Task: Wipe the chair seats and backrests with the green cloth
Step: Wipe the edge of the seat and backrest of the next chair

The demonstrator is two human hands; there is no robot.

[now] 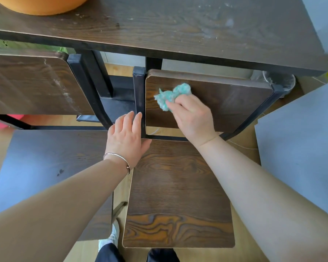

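Two chairs, head view, one entry each.

1. Right chair: backrest (225,103) upright under the bench (159,25) edge; seat (178,195) at 6 o'clock of it, wood grain showing.
2. Green cloth (170,97): bunched, pressed against the backrest's upper left part. It sticks out at 10 to 11 o'clock from the right grip (192,118), whose curled fingers and thumb hold its near end.
3. Left grip (126,137): wide, fingers straight, holding nothing. It is laid at the seat's far left corner, fingertips against the black frame post (139,91), at 8 o'clock of the cloth and apart from it. Bracelet (119,159) on the wrist.
4. Left chair: backrest (32,84) at 9 o'clock with pale smears; seat (51,167) below it, partly under the left forearm.
5. Orange object (40,4): on the bench at 11 o'clock, cut off by the frame edge.
6. Grey board (301,138): at 3 o'clock.
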